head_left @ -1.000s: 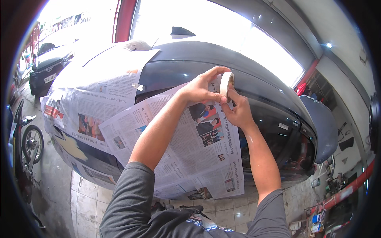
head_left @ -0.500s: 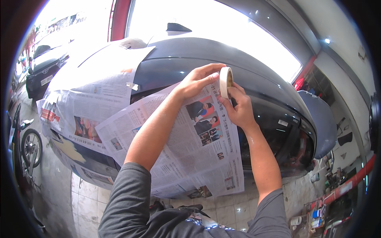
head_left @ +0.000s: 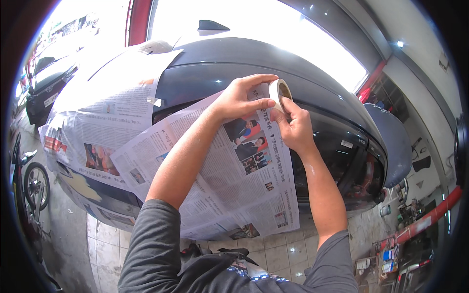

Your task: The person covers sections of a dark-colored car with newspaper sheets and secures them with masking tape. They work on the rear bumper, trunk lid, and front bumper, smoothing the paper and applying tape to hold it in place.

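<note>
My right hand (head_left: 297, 128) grips a roll of pale masking tape (head_left: 276, 92), with fingers in its hole and the thumb against its lower edge. On the roll's other side, my left hand (head_left: 242, 99) curves its index finger to the top and its thumb to the near side. Whether a strip is pulled off cannot be seen. Beneath both arms a printed newspaper sheet (head_left: 210, 190) lies against the side of a dark car (head_left: 215, 73); my left hand hides part of its upper edge. Another newspaper sheet (head_left: 100, 129) covers the car's left part, with a small tape piece (head_left: 154, 101) at its edge.
A bare pale patch (head_left: 80, 185) shows on the car's lower left panel. To the left are a motorcycle wheel (head_left: 36, 184) and another dark car (head_left: 46, 93). A red pipe (head_left: 430, 217) and cluttered supplies (head_left: 388, 256) occupy the lower right. Tiled floor (head_left: 278, 256) runs below.
The tape roll has turned, so more of its round side shows. My left thumb now reaches the roll's near side. The whole view has shifted slightly, with the car appearing a little further left.
</note>
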Demonstrator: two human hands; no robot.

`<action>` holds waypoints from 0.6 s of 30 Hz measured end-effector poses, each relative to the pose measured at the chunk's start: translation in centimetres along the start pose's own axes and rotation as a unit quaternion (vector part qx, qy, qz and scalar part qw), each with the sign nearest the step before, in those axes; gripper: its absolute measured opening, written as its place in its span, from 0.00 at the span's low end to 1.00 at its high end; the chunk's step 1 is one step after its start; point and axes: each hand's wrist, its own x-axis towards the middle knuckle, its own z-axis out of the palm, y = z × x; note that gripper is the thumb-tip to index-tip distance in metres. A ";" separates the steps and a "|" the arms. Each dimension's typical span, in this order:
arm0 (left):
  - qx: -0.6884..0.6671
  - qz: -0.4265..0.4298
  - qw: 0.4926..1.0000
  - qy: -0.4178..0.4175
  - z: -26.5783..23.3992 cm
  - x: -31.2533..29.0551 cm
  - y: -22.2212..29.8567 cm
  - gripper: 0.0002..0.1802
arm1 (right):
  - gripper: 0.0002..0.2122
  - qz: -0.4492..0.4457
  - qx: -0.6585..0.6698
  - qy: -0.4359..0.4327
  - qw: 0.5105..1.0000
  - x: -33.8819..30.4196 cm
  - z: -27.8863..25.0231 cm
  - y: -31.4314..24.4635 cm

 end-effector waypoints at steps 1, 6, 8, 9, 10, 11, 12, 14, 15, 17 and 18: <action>0.030 0.009 1.000 0.000 0.0 0.0 0.0 0.43 | 0.13 -0.005 -0.009 0.002 1.000 0.2 0.1 -0.2; -0.041 0.008 0.999 0.016 0.3 0.0 -0.6 0.39 | 0.15 -0.022 0.008 -0.025 0.999 0.8 0.4 -1.5; -0.156 -0.041 0.987 0.001 0.1 0.1 -0.8 0.38 | 0.21 -0.017 0.022 -0.070 0.997 0.6 0.6 -2.0; -0.155 -0.038 0.987 0.011 0.1 0.1 -0.9 0.37 | 0.23 -0.027 0.025 -0.086 0.996 0.5 0.8 -2.3; -0.162 -0.050 0.985 0.015 0.0 0.1 -0.9 0.36 | 0.26 -0.057 0.034 -0.108 0.992 0.5 1.1 -2.5; -0.166 -0.059 0.984 0.022 -0.2 0.2 -0.9 0.36 | 0.30 -0.065 0.042 -0.102 0.992 0.6 1.3 -2.7; -0.171 -0.064 0.983 0.034 -0.4 0.3 -0.8 0.36 | 0.28 -0.072 0.023 -0.081 0.994 0.7 1.4 -2.8; -0.192 -0.088 0.977 0.033 -0.5 0.4 -0.6 0.35 | 0.25 -0.085 -0.023 -0.050 0.995 0.9 1.5 -3.0; -0.204 -0.082 0.975 0.041 -0.5 0.3 -0.5 0.33 | 0.20 -0.063 -0.032 -0.063 0.996 0.9 1.3 -3.0; -0.225 -0.058 0.972 0.038 -0.5 0.3 -0.4 0.30 | 0.17 -0.061 -0.017 -0.068 0.996 1.1 1.3 -2.8; -0.193 -0.039 0.979 0.051 -0.5 0.2 -0.5 0.28 | 0.16 -0.035 -0.009 -0.060 0.998 1.1 1.3 -2.5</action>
